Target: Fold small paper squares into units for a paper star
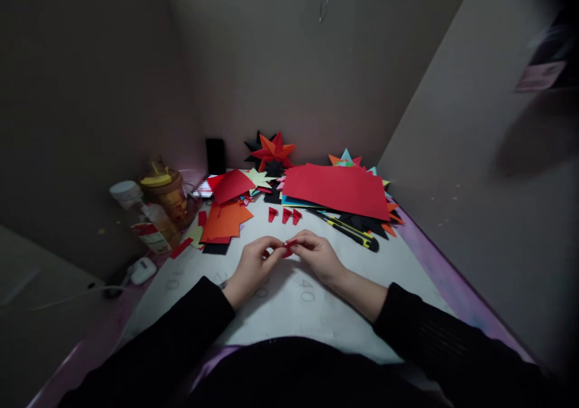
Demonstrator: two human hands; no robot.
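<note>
Head view: at the centre of the frame, a small red paper piece (290, 249) is held just above the white mat (289, 320), pinched from both sides. Its left side is gripped by the left hand (257, 262), with thumb and forefinger closed at the tips and a small gap left behind them. Its right side is clasped by the right hand (319, 256), whose grip is likewise nearly closed, with the fingers curled. Much of the piece is hidden by the fingertips.

Just above the hands, three folded red pieces (286, 216) are set in a row. To their right, a black and yellow cutter (357, 233) is laid aslant below a red sheet (337, 191), under which blue and yellow edges are shown. Left of centre, orange paper (221, 222) is overlapped by another red sheet (231, 186). Behind these, a red and orange paper star (274, 149) is seen near the wall. At the left, a white-capped bottle (125, 191) and a yellow-lidded cup (168, 198) are placed on the tabletop (423, 248).
</note>
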